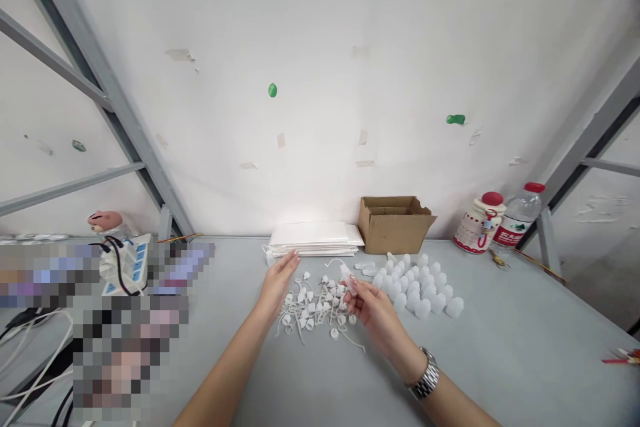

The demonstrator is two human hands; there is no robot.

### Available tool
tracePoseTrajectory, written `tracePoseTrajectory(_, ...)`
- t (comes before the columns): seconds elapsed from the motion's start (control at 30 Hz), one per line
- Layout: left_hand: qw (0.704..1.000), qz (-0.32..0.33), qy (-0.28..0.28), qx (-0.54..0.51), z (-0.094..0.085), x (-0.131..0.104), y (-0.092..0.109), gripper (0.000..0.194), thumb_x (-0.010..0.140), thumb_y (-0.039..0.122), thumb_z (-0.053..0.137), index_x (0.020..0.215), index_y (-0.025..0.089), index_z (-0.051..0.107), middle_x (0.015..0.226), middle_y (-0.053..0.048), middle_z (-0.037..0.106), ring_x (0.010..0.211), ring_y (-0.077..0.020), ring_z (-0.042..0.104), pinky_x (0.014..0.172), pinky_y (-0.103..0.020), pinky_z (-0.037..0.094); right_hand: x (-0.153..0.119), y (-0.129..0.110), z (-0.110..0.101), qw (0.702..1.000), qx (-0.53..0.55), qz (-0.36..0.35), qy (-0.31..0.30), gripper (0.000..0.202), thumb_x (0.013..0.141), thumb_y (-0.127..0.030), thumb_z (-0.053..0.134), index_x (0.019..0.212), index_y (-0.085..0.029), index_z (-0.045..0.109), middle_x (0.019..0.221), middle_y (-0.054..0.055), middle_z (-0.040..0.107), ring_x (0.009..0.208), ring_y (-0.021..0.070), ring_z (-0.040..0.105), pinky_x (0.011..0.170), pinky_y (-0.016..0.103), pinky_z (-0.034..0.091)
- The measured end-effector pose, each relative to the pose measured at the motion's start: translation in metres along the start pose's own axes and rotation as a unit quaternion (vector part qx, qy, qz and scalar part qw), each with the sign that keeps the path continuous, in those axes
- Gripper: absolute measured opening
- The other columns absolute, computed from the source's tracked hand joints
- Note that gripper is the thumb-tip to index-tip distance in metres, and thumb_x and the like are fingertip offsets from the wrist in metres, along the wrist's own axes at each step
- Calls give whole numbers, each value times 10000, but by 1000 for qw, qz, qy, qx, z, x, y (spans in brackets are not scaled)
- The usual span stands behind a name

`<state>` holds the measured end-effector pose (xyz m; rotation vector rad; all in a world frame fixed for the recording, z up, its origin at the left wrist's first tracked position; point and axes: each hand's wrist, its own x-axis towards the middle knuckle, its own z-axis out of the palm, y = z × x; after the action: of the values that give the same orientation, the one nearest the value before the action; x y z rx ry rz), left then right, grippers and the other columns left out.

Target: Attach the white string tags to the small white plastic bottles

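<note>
My right hand [373,303] pinches a small translucent white bottle [347,278] between thumb and fingers. A thin white cord [334,261] curls out from its top. My left hand [280,280] is open, its fingers stretched forward and holding nothing that I can see. Just beyond it, a small translucent piece with a thin loop [270,255] shows by the white stack; whether it touches the hand I cannot tell. Between my hands lies a loose pile of white caps with cords [311,307]. Right of my right hand stand many translucent bottles [423,309] in a cluster.
A stack of flat white packs [310,235] and an open cardboard box [397,235] stand against the wall. At the back right are a red-lidded jar [477,227] and a plastic bottle [517,220]. A power strip [143,263] with cables lies left, near blurred items.
</note>
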<state>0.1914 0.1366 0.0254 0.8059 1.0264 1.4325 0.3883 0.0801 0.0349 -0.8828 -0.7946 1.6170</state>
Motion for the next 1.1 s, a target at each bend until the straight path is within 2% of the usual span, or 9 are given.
tracePoseTrajectory(0.13, 975, 61, 11, 213, -4, 5, -13, 315, 691, 233, 649, 1000, 177, 615, 1104, -111, 620, 1043, -227, 554, 925, -366, 385, 0, 2, 0, 1000, -2, 0, 0, 321, 650, -468, 691, 675, -154, 631, 598, -5, 591, 500, 96, 494, 524, 229, 398)
tracePoseTrajectory(0.27, 929, 126, 15, 348, -6, 7, -20, 218, 613, 255, 697, 821, 194, 674, 933, -85, 631, 995, -279, 522, 954, -414, 302, -1, 4, 2, 1000, -9, 3, -1, 329, 658, -473, 681, 622, -154, 610, 590, -4, 590, 495, 91, 490, 515, 222, 393)
tracePoseTrajectory(0.4, 845, 165, -7, 508, -6, 11, -24, 149, 599, 277, 702, 732, 211, 690, 788, -69, 602, 914, -289, 507, 878, -396, 329, -2, 6, 4, 1000, -15, 2, -2, 342, 659, -485, 674, 636, -150, 606, 585, -4, 589, 479, 87, 487, 507, 222, 392)
tracePoseTrajectory(0.47, 829, 175, -13, 531, -7, 13, -26, 122, 631, 246, 671, 748, 221, 691, 766, -62, 595, 884, -273, 510, 840, -375, 347, -2, 7, 4, 1000, -16, 2, -5, 354, 654, -495, 674, 654, -148, 609, 585, -4, 591, 473, 88, 490, 502, 225, 394)
tracePoseTrajectory(0.67, 844, 201, -13, 498, -4, 11, -20, 118, 708, 219, 588, 804, 206, 655, 881, -70, 627, 941, -251, 524, 858, -370, 351, 0, 11, 1, 1000, -15, 2, -7, 355, 649, -492, 681, 673, -145, 612, 576, -6, 591, 472, 88, 492, 498, 223, 399)
tracePoseTrajectory(0.73, 876, 190, -31, 443, 1, 4, -15, 143, 745, 258, 554, 855, 203, 628, 888, -66, 643, 899, -222, 562, 805, -339, 393, 0, 12, 0, 1000, -24, -3, -5, 349, 662, -492, 671, 677, -148, 611, 584, -6, 593, 479, 90, 496, 506, 226, 400)
tracePoseTrajectory(0.83, 953, 81, -131, 262, 13, -10, -9, 191, 691, 307, 630, 835, 183, 614, 777, -54, 659, 732, -197, 609, 639, -289, 434, 1, 13, -1, 999, -43, -18, -4, 348, 674, -493, 659, 648, -151, 598, 582, -9, 585, 469, 88, 490, 505, 232, 392)
tracePoseTrajectory(0.93, 964, -8, -208, 165, 23, -23, -7, 260, 641, 333, 690, 830, 161, 642, 755, -57, 672, 652, -181, 609, 556, -261, 420, 3, 14, -1, 997, -73, -34, -3, 339, 669, -484, 666, 662, -151, 604, 581, -17, 567, 463, 89, 484, 492, 233, 377)
tracePoseTrajectory(1.1, 976, -20, -176, 128, 28, -30, -5, 253, 634, 339, 702, 813, 161, 686, 702, -37, 680, 619, -153, 579, 541, -237, 398, 0, 11, 2, 986, -155, -68, 0, 325, 671, -471, 668, 733, -154, 629, 574, -21, 555, 471, 99, 485, 490, 239, 377)
